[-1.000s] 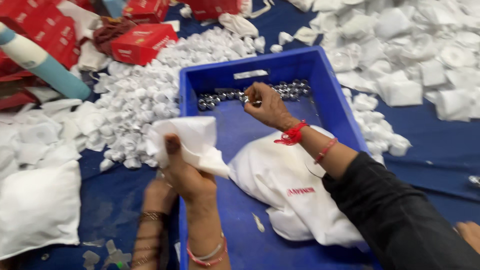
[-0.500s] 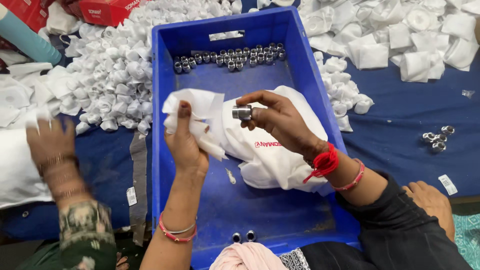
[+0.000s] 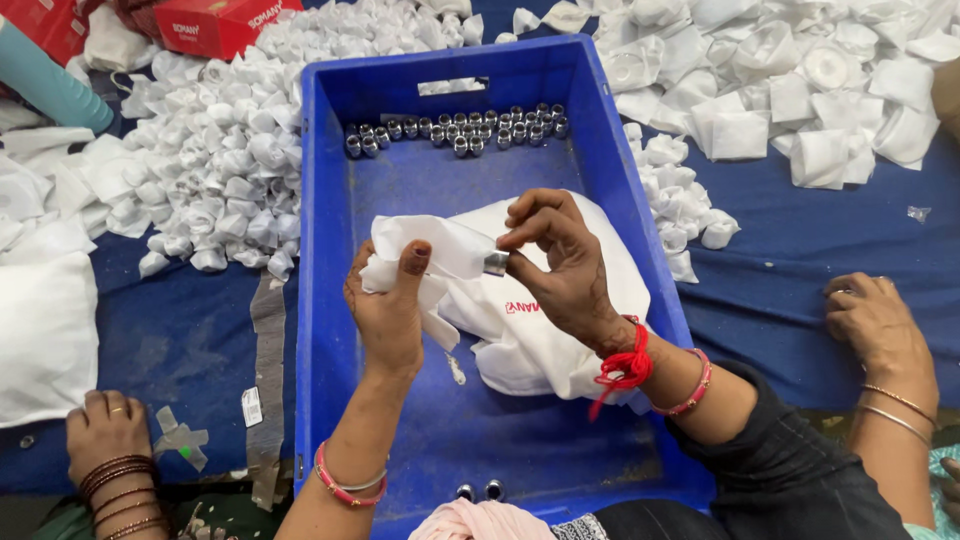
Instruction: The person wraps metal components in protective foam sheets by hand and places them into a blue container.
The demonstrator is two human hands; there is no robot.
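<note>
My left hand [image 3: 388,305] grips a small white pouch [image 3: 432,247] over the blue crate [image 3: 330,330], thumb pressed on its front. My right hand [image 3: 562,265] pinches a small shiny metal fitting [image 3: 496,263] at the pouch's right edge. Under both hands a larger white cloth bag [image 3: 560,340] lies on the crate floor. Several more metal fittings [image 3: 455,130] lie in a row against the crate's far wall, and two [image 3: 477,491] sit at the near wall.
A heap of filled white pouches [image 3: 215,170] lies left of the crate; flat white pouches [image 3: 800,90] are spread at right on the blue cloth. Red boxes [image 3: 215,22] stand far left. Other people's hands rest at the lower left [image 3: 105,432] and right [image 3: 875,320].
My right hand has brought the fitting from above the pouch down to its opening edge. The camera view has shifted slightly; my left hand keeps holding the pouch.
</note>
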